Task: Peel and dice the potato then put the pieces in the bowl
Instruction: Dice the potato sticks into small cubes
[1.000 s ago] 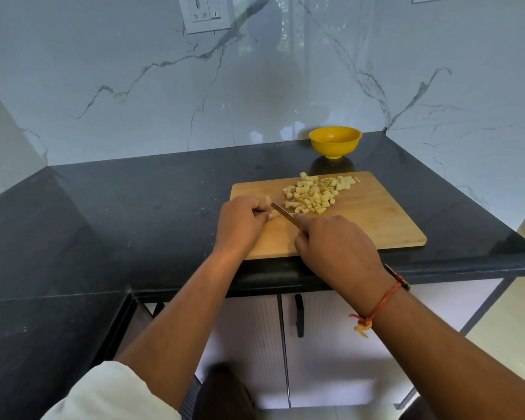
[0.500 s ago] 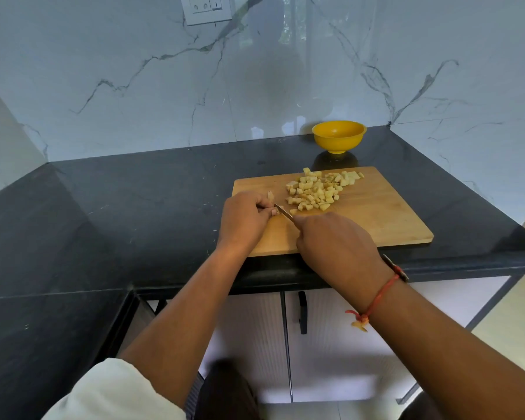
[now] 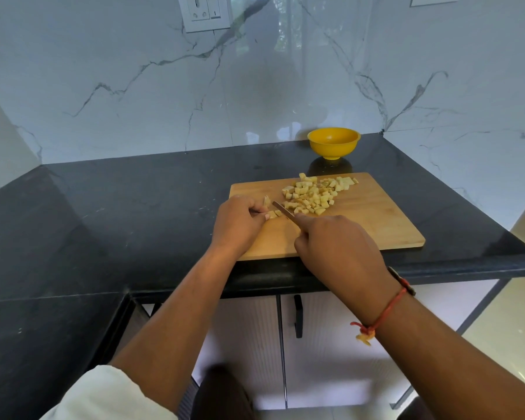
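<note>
On board (image 3: pixel 376 225), left hand (image 3: pixel 240 221) pinches potato piece (image 3: pixel 266 201) & right hand (image 3: pixel 340 250) grips knife (image 3: pixel 282 210) just beside it.

left hand (image 3: pixel 240 221) fingers curled, right hand (image 3: pixel 337 250) clenched

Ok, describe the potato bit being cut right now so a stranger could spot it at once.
On the black countertop lies a wooden cutting board. At its left end the left hand pinches a small pale potato piece, just left of the knife in the right hand. Unlike the loose diced cubes heaped toward the yellow bowl, it is the only one held in fingers.
</note>
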{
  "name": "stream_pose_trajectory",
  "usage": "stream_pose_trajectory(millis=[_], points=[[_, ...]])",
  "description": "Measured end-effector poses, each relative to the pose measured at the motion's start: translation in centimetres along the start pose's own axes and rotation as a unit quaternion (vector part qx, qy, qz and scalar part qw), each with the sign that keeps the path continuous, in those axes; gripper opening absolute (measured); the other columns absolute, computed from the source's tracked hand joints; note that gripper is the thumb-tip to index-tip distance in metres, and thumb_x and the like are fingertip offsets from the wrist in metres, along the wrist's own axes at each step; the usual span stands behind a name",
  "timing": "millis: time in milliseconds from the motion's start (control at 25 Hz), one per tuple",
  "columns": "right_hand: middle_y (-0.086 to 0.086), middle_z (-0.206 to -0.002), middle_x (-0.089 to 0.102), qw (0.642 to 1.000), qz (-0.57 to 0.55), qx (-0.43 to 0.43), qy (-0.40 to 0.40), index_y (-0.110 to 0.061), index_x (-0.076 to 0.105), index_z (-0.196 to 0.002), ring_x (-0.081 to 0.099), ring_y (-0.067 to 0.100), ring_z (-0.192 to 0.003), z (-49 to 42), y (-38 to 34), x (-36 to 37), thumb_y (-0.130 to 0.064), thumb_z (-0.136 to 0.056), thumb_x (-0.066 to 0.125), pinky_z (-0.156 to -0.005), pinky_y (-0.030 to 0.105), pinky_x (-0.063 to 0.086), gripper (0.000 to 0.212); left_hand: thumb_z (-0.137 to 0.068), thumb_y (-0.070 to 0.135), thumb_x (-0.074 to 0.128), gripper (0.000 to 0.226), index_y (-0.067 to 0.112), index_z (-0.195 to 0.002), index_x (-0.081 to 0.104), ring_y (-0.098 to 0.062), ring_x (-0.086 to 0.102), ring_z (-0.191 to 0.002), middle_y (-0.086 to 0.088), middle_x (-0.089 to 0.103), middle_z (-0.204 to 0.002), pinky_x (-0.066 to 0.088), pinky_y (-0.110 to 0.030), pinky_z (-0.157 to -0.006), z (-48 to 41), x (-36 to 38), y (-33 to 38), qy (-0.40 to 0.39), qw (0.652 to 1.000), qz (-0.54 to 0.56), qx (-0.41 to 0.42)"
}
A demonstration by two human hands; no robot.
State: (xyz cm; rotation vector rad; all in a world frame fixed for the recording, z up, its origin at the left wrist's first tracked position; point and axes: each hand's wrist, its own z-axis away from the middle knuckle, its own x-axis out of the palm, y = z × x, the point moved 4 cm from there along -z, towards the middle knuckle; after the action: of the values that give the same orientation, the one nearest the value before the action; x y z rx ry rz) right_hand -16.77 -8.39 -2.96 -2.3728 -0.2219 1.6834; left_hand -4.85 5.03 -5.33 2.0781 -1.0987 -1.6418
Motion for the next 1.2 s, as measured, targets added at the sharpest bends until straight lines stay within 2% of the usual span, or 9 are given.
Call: stream_pose_trajectory(millis=[120,240,360,560,680,760,960,1200], points=[[-0.004,-0.083,0.058,1.000,0.002,-0.008,-0.011,-0.029,0.056,-0.134,0.056,0.012,-0.074,-0.7,-0.6,0.9,-0.028,-0.102,0.041,-0.063,0.029,0.048,0.035,-0.089,0.020,0.073,0.005,0.020,-0.091,0.078,-0.002,0.059,-0.084,0.008,0.072,-0.093,0.042,-0.020,-0.081,0.0,0.0,0.0,0.007,1.000,0.003,0.003],[-0.003,-0.084,0.059,1.000,-0.001,-0.008,-0.022,-0.028,0.058,-0.130,0.057,0.012,-0.074,-1.1,-0.8,1.6,-0.028,-0.103,0.041,-0.065,0.029,0.050,0.032,-0.088,0.018,0.073,0.006,0.017,-0.089,0.079,-0.002,0.060,-0.080,0.006,0.072,-0.089,0.045,-0.016,-0.076,-0.2,0.1,-0.2,0.012,1.000,0.006,0.012],[-0.002,-0.086,0.058,1.000,-0.006,-0.005,-0.031,-0.027,0.059,-0.129,0.057,0.013,-0.076,-1.7,-0.9,2.2,-0.026,-0.103,0.041,-0.068,0.029,0.051,0.032,-0.089,0.018,0.072,0.007,0.017,-0.088,0.079,-0.001,0.059,-0.079,0.007,0.072,-0.088,0.036,-0.007,-0.069,-0.4,0.2,-0.2,0.011,1.000,0.001,0.014],[-0.001,-0.087,0.055,0.998,0.015,0.001,-0.056,-0.025,0.059,-0.128,0.056,0.015,-0.080,-2.3,-1.1,2.7,-0.024,-0.103,0.041,-0.070,0.030,0.048,0.030,-0.089,0.018,0.073,0.006,0.016,-0.088,0.079,0.002,0.056,-0.073,0.007,0.072,-0.087,0.033,-0.004,-0.067,-0.4,0.3,-0.2,0.024,1.000,-0.005,0.005],[-0.003,-0.082,0.052,0.997,0.030,-0.009,-0.064,-0.025,0.059,-0.123,0.056,0.015,-0.078,-1.4,-0.4,2.3,-0.024,-0.103,0.042,-0.065,0.031,0.045,0.027,-0.089,0.019,0.073,0.006,0.017,-0.088,0.078,-0.001,0.058,-0.078,0.006,0.072,-0.088,0.038,-0.011,-0.076,-0.3,0.3,-0.1,0.028,1.000,-0.003,0.001],[-0.002,-0.083,0.052,0.996,0.041,-0.009,-0.075,-0.026,0.058,-0.125,0.057,0.017,-0.081,-0.9,-0.2,2.0,-0.024,-0.102,0.042,-0.068,0.032,0.048,0.027,-0.089,0.019,0.073,0.006,0.017,-0.087,0.078,-0.002,0.059,-0.081,0.006,0.072,-0.088,0.042,-0.018,-0.082,-0.3,0.3,0.0,0.028,1.000,0.000,0.003],[-0.001,-0.091,0.057,0.996,0.039,-0.007,-0.083,-0.029,0.055,-0.133,0.059,0.018,-0.087,-0.9,-0.4,1.5,-0.024,-0.103,0.043,-0.073,0.033,0.051,0.033,-0.089,0.019,0.073,0.006,0.017,-0.088,0.079,-0.002,0.058,-0.079,0.005,0.073,-0.089,0.040,-0.017,-0.078,-0.2,0.1,0.2,0.028,1.000,-0.004,0.000],[-0.001,-0.093,0.060,0.993,0.059,0.013,-0.102,-0.031,0.059,-0.127,0.059,0.018,-0.086,-0.6,-0.1,0.9,-0.026,-0.101,0.045,-0.079,0.037,0.056,0.030,-0.088,0.021,0.074,0.006,0.017,-0.088,0.079,-0.006,0.061,-0.087,0.004,0.073,-0.092,0.043,-0.020,-0.082,-0.2,0.1,0.3,0.026,1.000,-0.010,-0.009]])
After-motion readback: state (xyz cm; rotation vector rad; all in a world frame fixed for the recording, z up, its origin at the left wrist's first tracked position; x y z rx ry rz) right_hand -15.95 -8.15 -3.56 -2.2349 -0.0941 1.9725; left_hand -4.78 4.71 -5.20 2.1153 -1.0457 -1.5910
